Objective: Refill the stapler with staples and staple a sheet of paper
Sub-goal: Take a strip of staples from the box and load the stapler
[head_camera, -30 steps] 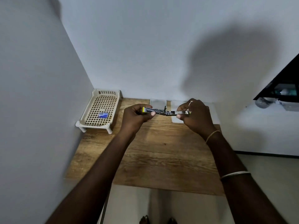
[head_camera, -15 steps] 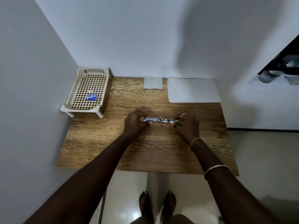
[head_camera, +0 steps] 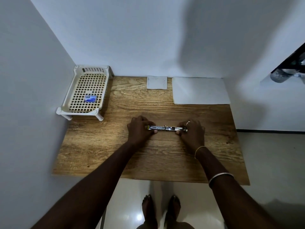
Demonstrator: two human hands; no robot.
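Note:
A metal stapler (head_camera: pixel 166 128), swung out flat in one long line, lies across the middle of the wooden table (head_camera: pixel 115 154). My left hand (head_camera: pixel 139 129) grips its left, yellow-tipped end. My right hand (head_camera: pixel 192 130) pinches its right end. A small blue staple box (head_camera: pixel 90 98) rests in the cream lattice tray (head_camera: pixel 77 111) at the back left. A white sheet of paper (head_camera: pixel 200 90) lies flat at the back right, and a smaller white square of paper (head_camera: pixel 156 82) sits to its left against the wall.
Walls close off the table on the left and at the back. The tray stands on short legs in the back left corner. Below the table's near edge the tiled floor (head_camera: pixel 272 162) and my bare feet (head_camera: pixel 160 210) show.
Both hands have brought the opened stapler down from in front of the back wall to the table's middle. The view has tipped downward and now shows both papers.

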